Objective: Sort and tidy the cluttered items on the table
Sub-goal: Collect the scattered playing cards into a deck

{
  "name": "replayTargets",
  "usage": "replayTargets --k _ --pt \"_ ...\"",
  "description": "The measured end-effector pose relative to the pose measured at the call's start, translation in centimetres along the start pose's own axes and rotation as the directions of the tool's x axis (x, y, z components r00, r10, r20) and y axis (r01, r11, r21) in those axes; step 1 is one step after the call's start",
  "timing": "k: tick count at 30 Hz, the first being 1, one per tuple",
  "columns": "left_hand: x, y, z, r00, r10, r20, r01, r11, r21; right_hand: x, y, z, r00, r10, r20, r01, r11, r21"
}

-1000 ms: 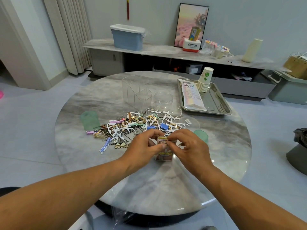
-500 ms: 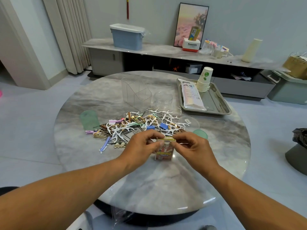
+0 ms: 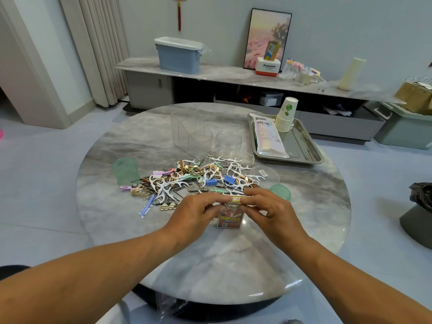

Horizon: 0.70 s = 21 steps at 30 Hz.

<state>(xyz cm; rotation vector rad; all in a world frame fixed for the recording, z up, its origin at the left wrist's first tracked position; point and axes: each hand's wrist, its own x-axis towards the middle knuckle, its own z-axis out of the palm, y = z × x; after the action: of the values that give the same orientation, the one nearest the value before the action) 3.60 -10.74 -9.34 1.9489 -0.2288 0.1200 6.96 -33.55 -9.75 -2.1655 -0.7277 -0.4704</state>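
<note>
A small printed card box (image 3: 230, 215) stands upright on the round marble table (image 3: 233, 265), just in front of a heap of floss picks, hair clips and pins (image 3: 194, 180). My left hand (image 3: 196, 212) grips the box's left side and top. My right hand (image 3: 271, 212) pinches the yellow top flap from the right. The fingers hide most of the box's upper edge.
Behind the heap stand a clear divided organiser (image 3: 190, 132) and a clear round jar (image 3: 228, 143). A green cup (image 3: 124, 170) is at the left, a green lid (image 3: 281, 191) and clear lid (image 3: 265, 175) at the right. A steel tray (image 3: 304, 146) holds paper cups and a packet.
Both hands stay on the box. The right hand has shifted a little outward along the top flap; the box has not moved from its spot.
</note>
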Motion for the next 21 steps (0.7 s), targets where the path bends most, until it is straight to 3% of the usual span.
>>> replayTargets --k 3,9,12,14,16,19,21 --pt "0.1 0.1 0.2 1.000 0.000 -0.010 0.000 0.999 -0.034 0.4 -1.1 0.7 0.991 0.122 0.058 -0.125 0.990 0.062" --pt "0.9 0.2 0.2 0.998 -0.047 0.030 0.049 0.997 -0.064 1.7 -2.6 0.2 0.930 0.269 0.250 -0.259 0.963 -0.070" --pt "1.8 0.7 -0.2 0.997 -0.070 0.018 0.071 0.994 -0.083 2.3 -2.9 0.2 0.880 0.434 0.195 -0.455 0.886 0.083" --pt "2.1 0.7 -0.3 0.998 -0.057 -0.009 0.057 0.998 -0.015 2.8 -2.4 0.1 0.784 0.618 0.054 -0.609 0.751 0.255" --pt "2.1 0.1 -0.3 0.999 -0.043 -0.029 0.046 0.995 0.088 3.8 -1.9 -0.6 0.631 0.774 -0.054 -0.672 0.580 0.461" --pt "2.1 -1.2 -0.2 0.999 -0.044 -0.009 0.045 0.960 0.276 5.3 -0.4 -2.9 0.447 0.891 -0.081 -0.569 0.352 0.743" --pt "2.2 -1.4 0.0 0.998 -0.053 0.039 0.033 0.919 0.393 5.9 1.1 -4.2 0.373 0.924 -0.083 -0.524 0.284 0.803"
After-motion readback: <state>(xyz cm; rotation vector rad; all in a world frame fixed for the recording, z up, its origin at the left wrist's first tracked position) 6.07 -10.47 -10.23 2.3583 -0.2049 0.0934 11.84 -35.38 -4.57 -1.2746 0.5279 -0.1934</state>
